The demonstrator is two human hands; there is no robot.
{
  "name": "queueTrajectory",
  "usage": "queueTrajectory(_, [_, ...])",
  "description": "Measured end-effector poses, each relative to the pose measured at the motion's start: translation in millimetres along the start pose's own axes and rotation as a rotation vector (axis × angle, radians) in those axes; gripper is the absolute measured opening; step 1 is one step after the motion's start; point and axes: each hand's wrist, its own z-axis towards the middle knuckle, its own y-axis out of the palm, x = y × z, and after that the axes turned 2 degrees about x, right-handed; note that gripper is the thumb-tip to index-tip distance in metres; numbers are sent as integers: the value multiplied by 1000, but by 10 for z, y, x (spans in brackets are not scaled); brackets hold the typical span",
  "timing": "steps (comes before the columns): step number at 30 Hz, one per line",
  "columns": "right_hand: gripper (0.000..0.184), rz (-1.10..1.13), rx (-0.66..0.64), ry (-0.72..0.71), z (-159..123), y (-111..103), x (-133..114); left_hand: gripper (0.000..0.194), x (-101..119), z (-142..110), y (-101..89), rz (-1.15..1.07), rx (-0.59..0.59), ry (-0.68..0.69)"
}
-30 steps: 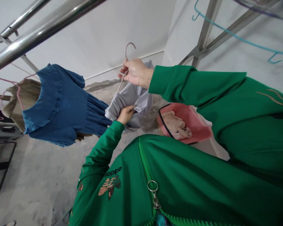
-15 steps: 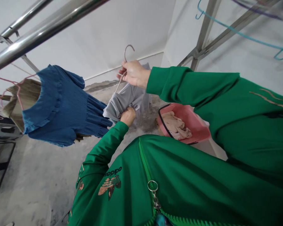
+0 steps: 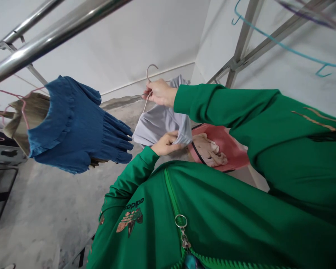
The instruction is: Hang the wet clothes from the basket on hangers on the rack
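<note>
My right hand [image 3: 160,92] is closed around the stem of a pale pink plastic clothes hanger [image 3: 149,74], whose hook rises above my fingers. A light grey garment [image 3: 159,127] hangs below that hand, partly over the hanger. My left hand [image 3: 166,144] pinches a folded edge of the garment at its lower right. Both green sleeves with zipped front fill the lower and right parts of the view.
A blue ruffled dress [image 3: 75,127] and an olive garment [image 3: 26,116] hang on a pink hanger at left. Stainless drying rails [image 3: 53,41] run overhead. A pink basket [image 3: 220,149] holds beige cloth on the concrete floor [image 3: 44,209]. A teal hanger [image 3: 282,39] hangs at upper right.
My left hand has moved right, drawing the grey garment's edge across and spreading it wider. My right hand and the hanger have dropped slightly.
</note>
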Motion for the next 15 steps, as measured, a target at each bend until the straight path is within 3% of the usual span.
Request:
queueTrajectory(2, [21,-14,-43,10,-30,6,-14,48,-17,-17,-14,-255,-100,-163])
queueTrajectory(4, [22,-24,-77,18,-69,22,-21,49,-39,9,3,-322,-138,-310])
queueTrajectory(7, [23,-29,-95,24,-133,54,-26,80,-115,131,98,-16,-207,-500])
queueTrajectory(9, [24,-30,-115,31,-171,75,-30,77,-178,228,182,292,-257,-603])
queueTrajectory(12, [26,-39,-151,36,-217,92,-37,38,-221,330,269,513,-234,-624])
queueTrajectory(15, [28,-51,-170,43,-251,94,-46,29,-173,390,269,497,-120,-485])
